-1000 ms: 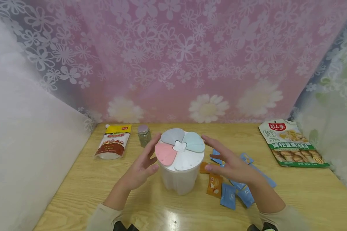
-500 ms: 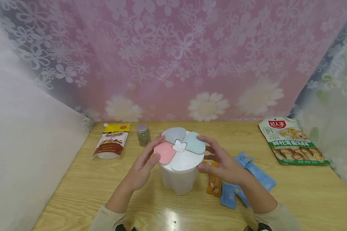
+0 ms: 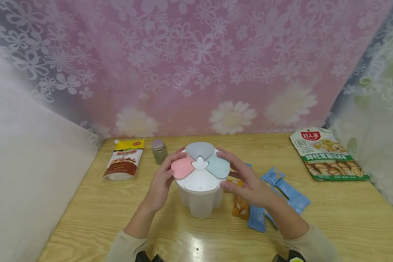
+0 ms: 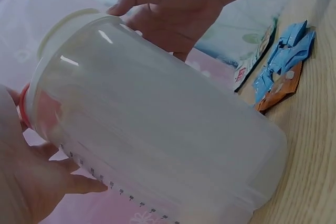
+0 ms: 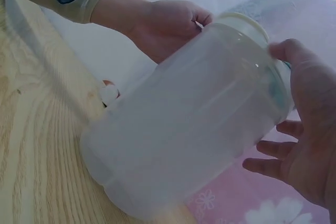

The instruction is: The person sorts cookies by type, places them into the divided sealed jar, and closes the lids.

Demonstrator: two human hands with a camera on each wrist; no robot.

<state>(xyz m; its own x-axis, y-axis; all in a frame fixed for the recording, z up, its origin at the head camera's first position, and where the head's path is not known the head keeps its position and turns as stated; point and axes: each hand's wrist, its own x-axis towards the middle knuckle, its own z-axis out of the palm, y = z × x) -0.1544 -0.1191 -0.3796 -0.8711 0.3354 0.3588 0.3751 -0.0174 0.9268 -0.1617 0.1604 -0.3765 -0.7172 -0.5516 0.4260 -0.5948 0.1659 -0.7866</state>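
Observation:
A tall translucent storage canister point(image 3: 201, 203) stands on the table, its round white lid point(image 3: 200, 183) topped with pink, grey, teal and white petals. My left hand point(image 3: 160, 185) grips the lid's left edge beside the pink petal, with thumb near the front. On the opposite side my right hand point(image 3: 250, 183) holds the rim by the teal petal, thumb in front and fingers curled behind. Through the wall of the canister point(image 4: 168, 108) in the left wrist view, no contents can be made out. Measuring marks run down one side of it.
Several blue sachets point(image 3: 288, 189) and orange sachets point(image 3: 240, 207) lie right of the canister, partly under my right arm. Behind left are a spouted pouch point(image 3: 124, 160) and a small spice jar point(image 3: 159, 152). A green-and-white mushroom packet point(image 3: 330, 154) lies far right.
My hands have closed in from both sides onto the lid's rim. The canister has turned clockwise seen from above, bringing the white petal to the front.

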